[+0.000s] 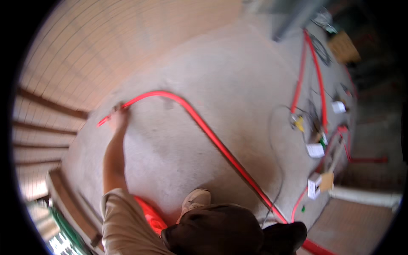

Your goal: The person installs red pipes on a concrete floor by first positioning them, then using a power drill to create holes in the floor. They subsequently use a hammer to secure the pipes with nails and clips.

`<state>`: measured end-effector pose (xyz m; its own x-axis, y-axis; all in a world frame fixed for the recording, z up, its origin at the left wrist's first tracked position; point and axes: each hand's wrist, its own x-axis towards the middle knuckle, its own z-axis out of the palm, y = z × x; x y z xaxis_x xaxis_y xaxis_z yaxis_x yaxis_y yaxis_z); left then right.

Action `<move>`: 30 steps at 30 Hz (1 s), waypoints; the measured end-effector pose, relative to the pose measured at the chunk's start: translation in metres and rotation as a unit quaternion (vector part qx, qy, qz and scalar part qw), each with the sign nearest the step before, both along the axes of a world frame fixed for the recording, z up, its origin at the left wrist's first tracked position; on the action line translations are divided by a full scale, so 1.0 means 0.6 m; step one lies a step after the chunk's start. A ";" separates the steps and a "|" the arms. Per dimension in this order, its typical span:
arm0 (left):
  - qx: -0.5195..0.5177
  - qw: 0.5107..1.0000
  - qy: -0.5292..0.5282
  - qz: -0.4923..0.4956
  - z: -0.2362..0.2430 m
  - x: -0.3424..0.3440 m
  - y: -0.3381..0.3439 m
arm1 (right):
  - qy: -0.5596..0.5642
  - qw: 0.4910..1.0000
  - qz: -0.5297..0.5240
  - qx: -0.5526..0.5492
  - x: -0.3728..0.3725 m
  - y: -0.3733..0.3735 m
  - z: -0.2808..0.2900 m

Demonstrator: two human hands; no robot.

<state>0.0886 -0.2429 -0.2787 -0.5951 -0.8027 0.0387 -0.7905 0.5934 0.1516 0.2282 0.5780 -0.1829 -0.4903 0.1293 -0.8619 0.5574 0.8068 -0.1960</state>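
My left arm reaches out in a short khaki sleeve to the far left. At its end my left hand (pixel 119 117) is closed around a long red pipe (pixel 216 142), near the pipe's tip; motion smears the fingers a little. From the hand the pipe curves up in a smooth bend. It then slants in a long run across the concrete floor toward the lower right, passing beyond the dark, rounded shape (pixel 216 229) at the lower edge. My right hand is out of sight.
More red pipes (pixel 319 83) stretch along the right side, near thin dark cable (pixel 272 140). White boxes (pixel 314 150) and a cardboard piece (pixel 344 46) lie there too. A tiled wall (pixel 140 38) rises at the back left, a brown beam (pixel 72 206) near left. A shoe (pixel 196 199) stands in front.
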 end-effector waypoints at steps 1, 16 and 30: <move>-0.022 1.000 -0.018 0.011 -0.005 0.012 -0.003 | -0.006 1.000 0.023 0.005 -0.003 -0.010 0.013; -0.199 0.959 -0.026 -0.200 -0.038 -0.026 -0.005 | -0.084 0.991 -0.099 0.017 0.204 -0.007 0.026; 0.003 0.760 0.159 -0.630 0.043 -0.123 0.396 | -0.064 0.980 -0.190 0.006 0.270 0.034 0.023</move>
